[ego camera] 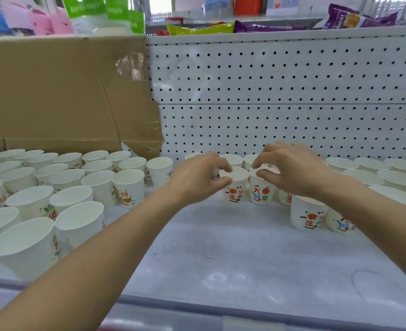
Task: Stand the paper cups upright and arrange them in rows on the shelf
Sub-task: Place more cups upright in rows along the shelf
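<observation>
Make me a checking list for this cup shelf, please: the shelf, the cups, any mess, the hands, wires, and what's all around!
Surface: pale shelf, bare in the middle and front; faint ring mark near the right front.
Job's things: printed paper cups stand mouth up, crowded on the left, with more at the right and along the back.
Clutter: torn cardboard sheet standing behind the left cups.
Grips: left hand pinches the rim of the left cup of the middle pair; right hand pinches the rim of the right cup beside it.
Cables: nothing seen.
Surroundings: white pegboard behind; snack bags higher up.
</observation>
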`<state>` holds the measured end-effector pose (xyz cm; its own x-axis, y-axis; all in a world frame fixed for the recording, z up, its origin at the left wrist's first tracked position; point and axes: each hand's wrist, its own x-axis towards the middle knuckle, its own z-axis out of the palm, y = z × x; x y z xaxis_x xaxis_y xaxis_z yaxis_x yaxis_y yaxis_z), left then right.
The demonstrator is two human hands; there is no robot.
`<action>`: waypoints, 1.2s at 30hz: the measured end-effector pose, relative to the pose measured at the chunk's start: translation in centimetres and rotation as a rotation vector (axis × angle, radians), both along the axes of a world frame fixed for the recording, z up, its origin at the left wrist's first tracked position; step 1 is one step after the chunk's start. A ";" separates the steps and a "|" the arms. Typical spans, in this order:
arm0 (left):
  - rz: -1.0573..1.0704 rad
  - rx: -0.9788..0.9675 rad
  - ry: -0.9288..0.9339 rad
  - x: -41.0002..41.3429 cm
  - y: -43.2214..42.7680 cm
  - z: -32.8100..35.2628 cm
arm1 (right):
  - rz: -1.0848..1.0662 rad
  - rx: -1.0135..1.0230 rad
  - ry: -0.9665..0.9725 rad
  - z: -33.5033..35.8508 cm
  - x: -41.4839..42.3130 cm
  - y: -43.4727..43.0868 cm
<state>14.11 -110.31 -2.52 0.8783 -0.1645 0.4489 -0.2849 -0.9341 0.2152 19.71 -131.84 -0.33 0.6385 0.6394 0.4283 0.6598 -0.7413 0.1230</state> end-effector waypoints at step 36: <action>-0.097 -0.147 0.013 -11.0 -1.0 -1.3 | 0.307 0.325 -0.016 -4.9 -12.3 -3.7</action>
